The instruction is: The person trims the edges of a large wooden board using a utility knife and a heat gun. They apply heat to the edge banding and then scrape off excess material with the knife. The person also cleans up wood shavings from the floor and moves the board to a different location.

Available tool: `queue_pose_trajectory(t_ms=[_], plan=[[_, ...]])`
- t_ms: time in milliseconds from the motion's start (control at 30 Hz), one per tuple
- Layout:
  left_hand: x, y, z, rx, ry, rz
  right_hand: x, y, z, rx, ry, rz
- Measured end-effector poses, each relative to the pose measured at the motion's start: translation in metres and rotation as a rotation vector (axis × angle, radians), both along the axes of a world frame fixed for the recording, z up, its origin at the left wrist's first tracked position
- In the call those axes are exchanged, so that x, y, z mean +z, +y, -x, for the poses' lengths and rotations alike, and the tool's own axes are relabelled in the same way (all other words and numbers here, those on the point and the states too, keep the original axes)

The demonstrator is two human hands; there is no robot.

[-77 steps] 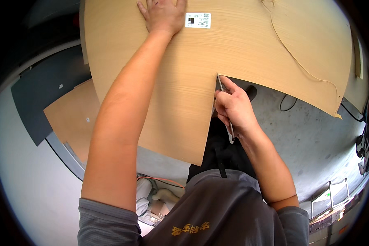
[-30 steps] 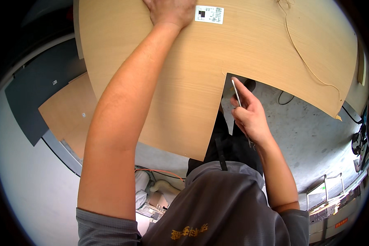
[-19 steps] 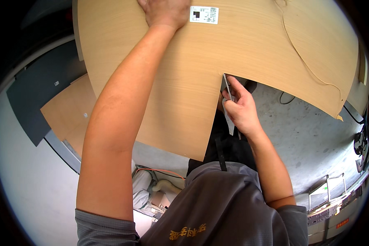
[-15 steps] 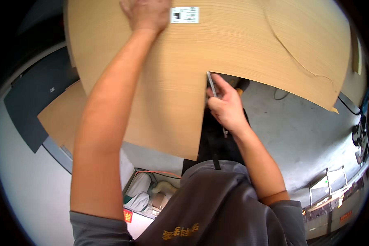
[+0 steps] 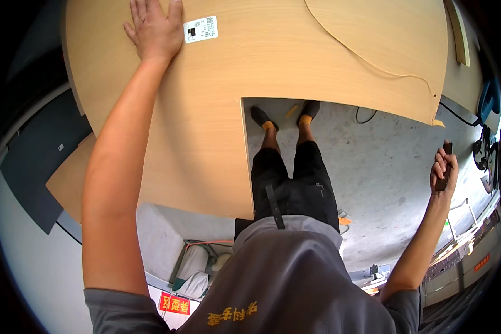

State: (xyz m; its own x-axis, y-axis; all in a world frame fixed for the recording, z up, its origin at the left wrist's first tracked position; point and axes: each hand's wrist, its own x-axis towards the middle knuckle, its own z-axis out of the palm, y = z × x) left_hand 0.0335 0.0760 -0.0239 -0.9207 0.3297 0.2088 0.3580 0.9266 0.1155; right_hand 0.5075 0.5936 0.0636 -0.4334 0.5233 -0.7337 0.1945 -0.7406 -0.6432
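Note:
My left hand lies flat on a large wood-grain board, fingers spread. Beside it a white printed label is stuck to the board. The board has a rectangular notch cut into its near edge, and through it my legs and feet show. Off to the right, away from the board, my right hand is closed round a dark, narrow, flat tool; its exact kind cannot be made out. A thin wood-coloured strip curves over the board's right part, its end hanging past the edge.
Dark grey panels and another wood-coloured board stand at the left. Below the board is a container with wrapped items. Grey concrete floor spreads to the right, with a black cable loop and a white metal frame.
My right hand has left the notch's corner and swung far right with the tool. The board and label appear shifted left in view; my left hand stays on the board.

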Motion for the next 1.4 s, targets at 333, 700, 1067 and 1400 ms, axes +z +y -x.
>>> queue_pose_trajectory(t_ms=[333,700,1067,1400], plan=[[0.018,0.013,-0.011,0.101,-0.076,0.105,0.015,-0.336,0.184,0.729,0.014,0.539],[-0.011,-0.012,0.002,-0.025,0.106,0.050,0.003,-0.343,0.214,0.559,0.106,0.804],[-0.011,-0.009,0.006,-0.004,0.053,0.000,0.046,-0.005,0.056,0.142,-0.135,0.373],[-0.011,-0.009,0.001,-0.006,0.105,0.091,-0.017,-0.237,0.080,0.694,-0.122,0.081]])
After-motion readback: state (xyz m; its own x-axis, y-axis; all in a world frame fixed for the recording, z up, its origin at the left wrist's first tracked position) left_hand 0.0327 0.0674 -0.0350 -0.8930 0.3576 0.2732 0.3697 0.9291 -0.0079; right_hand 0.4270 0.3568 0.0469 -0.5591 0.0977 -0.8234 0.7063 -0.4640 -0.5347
